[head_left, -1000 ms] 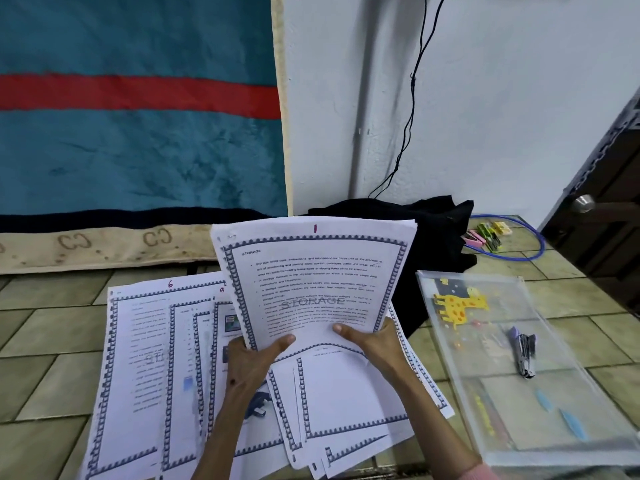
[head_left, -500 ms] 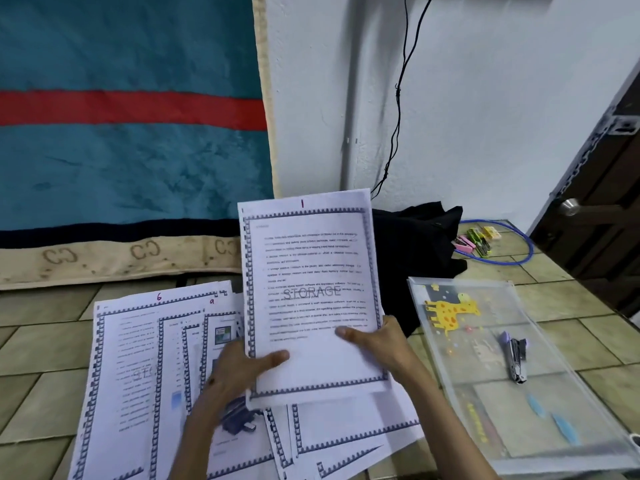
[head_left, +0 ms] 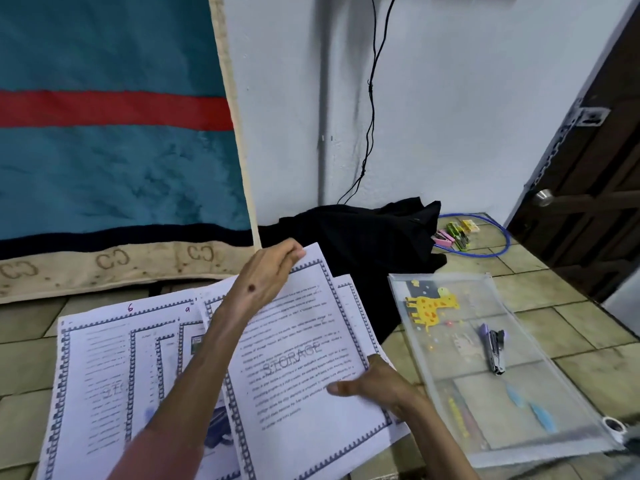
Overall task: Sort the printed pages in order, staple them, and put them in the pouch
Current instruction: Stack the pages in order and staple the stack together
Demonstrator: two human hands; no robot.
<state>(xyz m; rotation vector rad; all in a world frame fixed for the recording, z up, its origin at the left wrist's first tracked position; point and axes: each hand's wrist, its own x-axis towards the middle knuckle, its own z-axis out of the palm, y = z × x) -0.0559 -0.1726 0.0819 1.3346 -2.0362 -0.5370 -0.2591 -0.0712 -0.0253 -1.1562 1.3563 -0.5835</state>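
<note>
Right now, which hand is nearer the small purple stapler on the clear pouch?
Right. The right hand holds the pages' lower right edge, just left of the stapler; the left hand grips their top edge, farther away.

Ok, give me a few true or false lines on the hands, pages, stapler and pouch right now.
1. Both hands hold the STORAGE page. True: the left hand grips its top edge, the right hand its right edge.
2. The stapler is in the right hand. False: it lies at the pouch, untouched.
3. The page marked 6 lies on the floor, left of the held page. True.
4. The pages are already in the pouch. False: they are spread out on the floor.
5. The pouch has a giraffe on it. True.
</note>
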